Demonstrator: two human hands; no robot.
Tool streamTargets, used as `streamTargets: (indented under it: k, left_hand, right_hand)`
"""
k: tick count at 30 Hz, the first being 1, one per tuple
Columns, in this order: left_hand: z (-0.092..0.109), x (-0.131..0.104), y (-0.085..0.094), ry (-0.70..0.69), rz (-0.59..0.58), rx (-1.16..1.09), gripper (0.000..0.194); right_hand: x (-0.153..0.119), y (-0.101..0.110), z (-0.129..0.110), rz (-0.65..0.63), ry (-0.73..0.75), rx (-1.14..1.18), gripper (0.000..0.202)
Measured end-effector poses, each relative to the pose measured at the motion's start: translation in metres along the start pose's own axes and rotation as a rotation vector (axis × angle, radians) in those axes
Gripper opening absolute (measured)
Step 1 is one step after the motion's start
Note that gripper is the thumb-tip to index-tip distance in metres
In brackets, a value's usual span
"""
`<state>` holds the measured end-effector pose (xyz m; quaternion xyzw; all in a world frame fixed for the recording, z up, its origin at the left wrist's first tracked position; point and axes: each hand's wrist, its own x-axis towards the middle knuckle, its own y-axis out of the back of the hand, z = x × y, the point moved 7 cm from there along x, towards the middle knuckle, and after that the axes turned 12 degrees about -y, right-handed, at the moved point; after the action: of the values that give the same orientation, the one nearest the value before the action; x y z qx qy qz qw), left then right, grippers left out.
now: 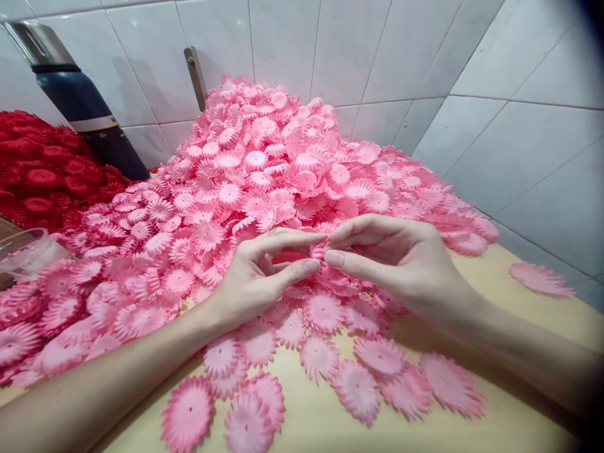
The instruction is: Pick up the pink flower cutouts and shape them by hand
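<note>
My left hand [271,264] and my right hand [391,248] meet near the middle of the view, thumbs and fingertips pinched close together. Between them they hold a small pink petal piece [318,251], mostly covered by the fingers. Right behind and below the hands rises a big heap of pink fringed petal discs [268,163], many with a tiny hole in the centre. Several loose discs lie on the pale yellow table just under my wrists, among them a darker-edged pink disc [189,412].
A dark blue bottle [94,107] with a metal cap stands at the back left, beside a heap of red petal discs [42,170]. A clear plastic container [33,255] sits at the left edge. White tiled walls [358,50] close off the back and right of the yellow table [302,421].
</note>
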<state>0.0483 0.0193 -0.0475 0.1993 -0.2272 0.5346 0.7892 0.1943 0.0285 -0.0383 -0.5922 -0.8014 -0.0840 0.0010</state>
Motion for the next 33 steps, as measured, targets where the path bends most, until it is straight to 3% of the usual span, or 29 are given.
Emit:
streamTargets:
  k: [33]
  left_hand:
    - [0.001, 0.0005, -0.0005, 0.002, -0.012, 0.039, 0.028]
  right_hand:
    - [-0.0013, -0.0007, -0.0008, -0.008, -0.019, -0.004, 0.015]
